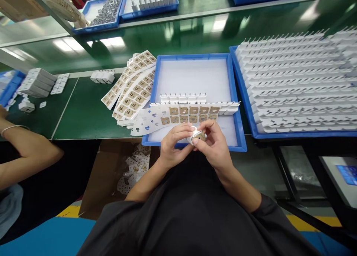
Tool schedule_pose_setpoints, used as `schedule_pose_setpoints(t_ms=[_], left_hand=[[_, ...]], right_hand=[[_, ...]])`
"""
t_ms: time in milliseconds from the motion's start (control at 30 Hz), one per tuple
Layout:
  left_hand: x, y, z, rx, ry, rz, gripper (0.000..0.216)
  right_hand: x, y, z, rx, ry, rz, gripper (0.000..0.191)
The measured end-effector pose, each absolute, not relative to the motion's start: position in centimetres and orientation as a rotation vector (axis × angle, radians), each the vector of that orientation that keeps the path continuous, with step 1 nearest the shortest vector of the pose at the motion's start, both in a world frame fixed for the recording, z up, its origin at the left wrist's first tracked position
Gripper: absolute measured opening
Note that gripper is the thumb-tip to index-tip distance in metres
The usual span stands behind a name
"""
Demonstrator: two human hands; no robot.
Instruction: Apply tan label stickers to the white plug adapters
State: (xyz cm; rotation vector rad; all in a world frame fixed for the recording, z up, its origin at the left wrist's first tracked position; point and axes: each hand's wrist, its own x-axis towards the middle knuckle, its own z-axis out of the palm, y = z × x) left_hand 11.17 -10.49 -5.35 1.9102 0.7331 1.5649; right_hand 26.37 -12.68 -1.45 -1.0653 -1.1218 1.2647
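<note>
block (196, 131) of smooth white plastic, round-cornered, brown label (202, 136) on 1 face, held above the near rim of the blue tray (195, 57). left hand (175, 145) curled, thumb and fingertips closed on 1 side of the block; right hand (216, 146) pinched tight on it, thumb over part of the label. across the tray and past its left rim, thin, curving sticker sheet (189, 114) with 2 rows of tan shapes; behind the sheet, inside the tray, pin-topped pieces (182, 99). left of the tray, paper strips (134, 93), fanned and overlapping; right of it, second blue tray (304, 135), cut off at the edge. below-left of the tray, cardboard box (103, 176), contents hard to make out. block's underside hidden by fingers; label print too small to read.
</note>
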Motion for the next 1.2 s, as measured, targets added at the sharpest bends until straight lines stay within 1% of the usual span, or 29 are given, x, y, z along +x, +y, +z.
schedule_pose_setpoints(t_ms=[200, 300, 400, 467, 567, 633, 733, 833, 967, 1100, 1200], left_hand=[[10.9, -10.5, -5.8, 1.916, 0.731, 1.560, 0.049], [11.0, -10.5, -6.0, 1.797, 0.746, 1.577, 0.046], [11.3, -10.5, -5.9, 1.625, 0.729, 1.608, 0.043], [11.5, -10.5, -5.9, 1.557, 0.711, 1.612, 0.042], [11.6, -10.3, -5.8, 1.563, 0.683, 1.621, 0.044], [11.6, -10.2, -5.9, 1.641, 0.685, 1.629, 0.043], [11.4, -10.1, -5.9, 1.829, 0.686, 1.665, 0.044], [11.2, -9.9, -5.8, 1.997, 0.688, 1.713, 0.046], [10.9, -9.8, -5.9, 2.077, 0.695, 1.737, 0.049], [10.4, -9.7, -5.9, 2.019, 0.660, 1.741, 0.050], [9.8, -9.9, -5.7, 2.002, 0.673, 1.706, 0.050]], right_hand=[[26.0, -12.4, -1.7, -0.934, -0.986, 1.346, 0.015], [26.0, -12.2, -2.0, -0.846, -0.881, 1.440, 0.010], [26.1, -12.2, -2.2, -0.792, -0.841, 1.528, 0.012], [26.2, -12.3, -2.3, -0.775, -0.844, 1.544, 0.020], [26.3, -12.5, -2.4, -0.786, -0.846, 1.531, 0.030], [26.1, -12.6, -2.4, -0.799, -0.827, 1.518, 0.026], [25.8, -12.5, -2.2, -0.815, -0.796, 1.480, 0.012], [25.5, -12.4, -1.9, -0.824, -0.799, 1.445, 0.006], [25.5, -12.2, -1.8, -0.804, -0.803, 1.438, 0.007], [26.2, -11.8, -1.7, -0.795, -0.941, 1.489, 0.014], [26.6, -11.4, -1.5, -0.855, -1.173, 1.328, 0.013]])
